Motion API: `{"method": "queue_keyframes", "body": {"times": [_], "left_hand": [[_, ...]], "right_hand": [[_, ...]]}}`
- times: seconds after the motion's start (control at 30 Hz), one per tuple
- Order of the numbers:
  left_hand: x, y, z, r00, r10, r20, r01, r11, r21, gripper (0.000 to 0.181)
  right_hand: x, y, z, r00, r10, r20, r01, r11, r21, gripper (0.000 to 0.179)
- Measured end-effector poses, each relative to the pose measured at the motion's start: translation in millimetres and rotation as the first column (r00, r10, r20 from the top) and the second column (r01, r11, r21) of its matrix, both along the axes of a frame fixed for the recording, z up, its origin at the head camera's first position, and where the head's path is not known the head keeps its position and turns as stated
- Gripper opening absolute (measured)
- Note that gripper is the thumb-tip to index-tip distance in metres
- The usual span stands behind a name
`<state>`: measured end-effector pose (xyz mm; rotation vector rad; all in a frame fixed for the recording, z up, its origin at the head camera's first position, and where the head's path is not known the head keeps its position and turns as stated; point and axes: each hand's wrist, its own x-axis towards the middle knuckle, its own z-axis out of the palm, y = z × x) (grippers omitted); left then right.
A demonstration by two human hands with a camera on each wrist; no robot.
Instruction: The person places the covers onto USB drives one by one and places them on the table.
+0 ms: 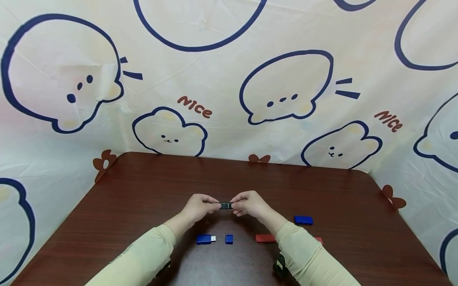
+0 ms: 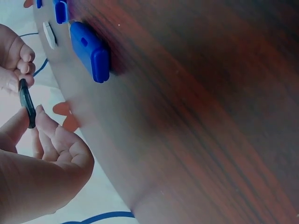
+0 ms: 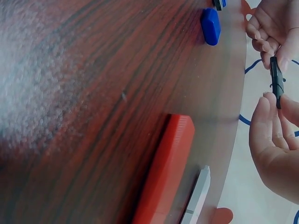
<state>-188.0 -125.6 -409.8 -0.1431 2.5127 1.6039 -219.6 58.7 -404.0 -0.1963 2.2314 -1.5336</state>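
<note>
Over the middle of the table, both hands pinch a small black USB stick (image 1: 225, 205) by its opposite ends. My left hand (image 1: 197, 207) has its left end between thumb and fingers, and my right hand (image 1: 250, 204) grips the right end the same way. A pale line crosses the stick near the right fingertips. Nearer me lies a blue USB stick (image 1: 204, 239) with its metal plug bare and pointing right. Beside that plug, apart from it, sits a small blue cap (image 1: 229, 239).
A red bar (image 1: 265, 238) lies partly hidden under my right forearm. Beyond that forearm is a blue block (image 1: 303, 220). In the right wrist view a pale grey strip (image 3: 198, 193) lies beside the red bar; its kind is unclear. A patterned curtain (image 1: 222, 79) surrounds the brown table (image 1: 143, 178).
</note>
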Motion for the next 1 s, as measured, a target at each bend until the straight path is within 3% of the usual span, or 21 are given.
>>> {"method": "queue_keyframes", "body": {"times": [0.5,1.0], "left_hand": [[2.5,2.3,3.3,0.999,-0.002,0.039,0.001,1.0,0.014,0.016],[1.3,3.0,2.7,1.0,0.011,0.029,-0.011,1.0,0.007,0.016]], "right_hand": [[-1.2,0.0,2.3,1.0,0.006,-0.008,-0.006,1.0,-0.001,0.015],[0.3,0.5,3.6,1.0,0.01,0.001,-0.01,1.0,-0.016,0.015]]}}
